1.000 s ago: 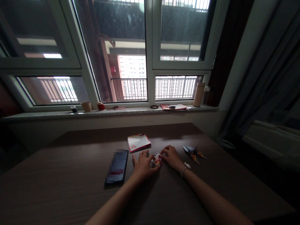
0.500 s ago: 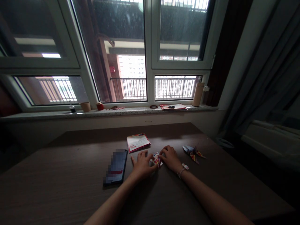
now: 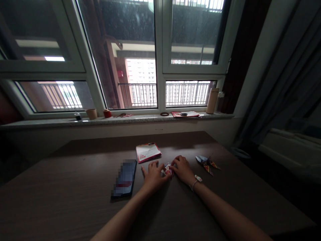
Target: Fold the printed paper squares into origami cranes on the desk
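A small piece of folded, printed paper (image 3: 168, 170) lies on the dark table between my hands. My left hand (image 3: 153, 175) grips its left side with thumb and index finger, the other fingers raised and spread. On its right side, the fingertips of my right hand (image 3: 182, 168) press down, and a pale bracelet circles that wrist. Parts of the paper are hidden under the fingers. Right of my right hand rests a folded paper shape (image 3: 207, 164) with pointed ends. A stack of printed paper sheets (image 3: 148, 153) lies just beyond my left hand.
A phone (image 3: 125, 179) lies left of my left hand on the table (image 3: 62, 187). Along the windowsill (image 3: 142, 118) stand a paper cup (image 3: 91, 114), a red spool-like item (image 3: 107, 113), scissors on red papers (image 3: 187, 114) and a tan bottle (image 3: 212, 101).
Both hands stay almost in place on the folded paper. My left fingers have shifted slightly to the right over it, and a little less of the paper shows.
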